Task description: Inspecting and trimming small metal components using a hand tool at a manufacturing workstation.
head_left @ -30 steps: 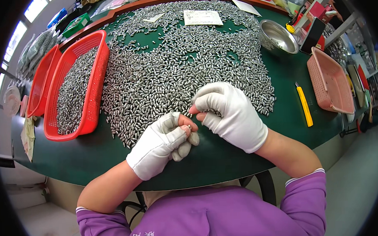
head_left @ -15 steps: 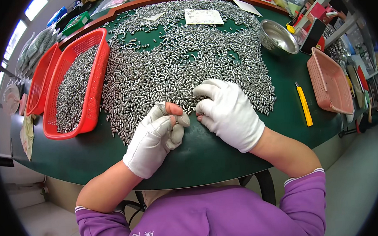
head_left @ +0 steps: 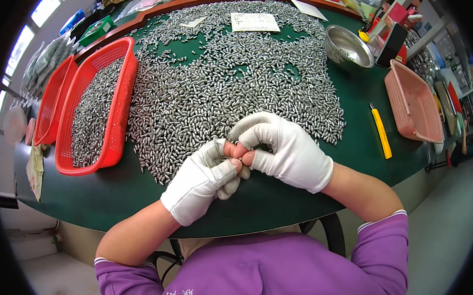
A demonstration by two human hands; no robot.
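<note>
Two gloved hands meet fingertip to fingertip at the near edge of a broad heap of small metal pieces on a green table.

Around them: a red mesh basket on the left holds more of the same grey pieces, with a second red basket just beyond it; a steel bowl and a pink tray stand on the right, a yellow utility knife lies between the heap and the tray, and a printed paper slip rests on the far pieces. Nothing blocks the hands. The metal pieces are short, shiny, silver-grey cylinders, spread thick across the table. The left hand and right hand, in white gloves with bare fingertips, are curled narrow, tips pinched together; whether a piece sits between them cannot be told.
</note>
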